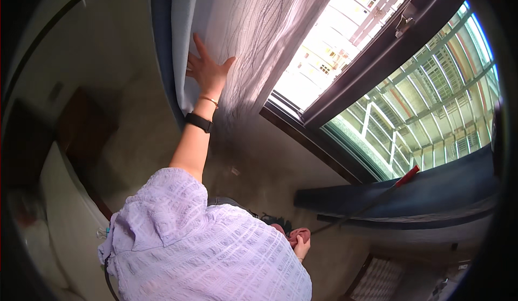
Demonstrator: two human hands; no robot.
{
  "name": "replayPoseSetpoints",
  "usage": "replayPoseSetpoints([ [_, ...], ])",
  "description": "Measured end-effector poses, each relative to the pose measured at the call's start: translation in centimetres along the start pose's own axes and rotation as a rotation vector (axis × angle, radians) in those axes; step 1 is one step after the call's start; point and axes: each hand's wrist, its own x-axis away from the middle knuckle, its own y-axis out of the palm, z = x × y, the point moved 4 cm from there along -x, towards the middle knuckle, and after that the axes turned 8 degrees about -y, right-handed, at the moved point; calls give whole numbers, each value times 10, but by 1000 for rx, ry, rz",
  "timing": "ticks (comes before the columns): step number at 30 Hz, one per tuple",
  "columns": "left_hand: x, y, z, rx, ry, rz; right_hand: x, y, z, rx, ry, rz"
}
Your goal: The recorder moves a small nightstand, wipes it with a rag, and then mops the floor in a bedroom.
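The left hand (208,70), at eleven o'clock, presses wide and flat on the sheer curtain (253,36), seemingly pushing it aside; next it needs gathering. The right hand (300,241), at five o'clock, holds a thin rod (372,204).

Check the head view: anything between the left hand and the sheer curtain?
Nothing. In the head view the left hand lies open, flat against the sheer curtain, fingers spread, right beside the blue drape.
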Motion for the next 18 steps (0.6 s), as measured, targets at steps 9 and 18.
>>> replayPoseSetpoints([
  [9, 11, 23, -18, 1, 250, -37, -7, 2, 17, 29, -16, 25],
  [18, 96, 10, 35, 442, 497, -68, 27, -9, 17, 24, 65, 176],
])
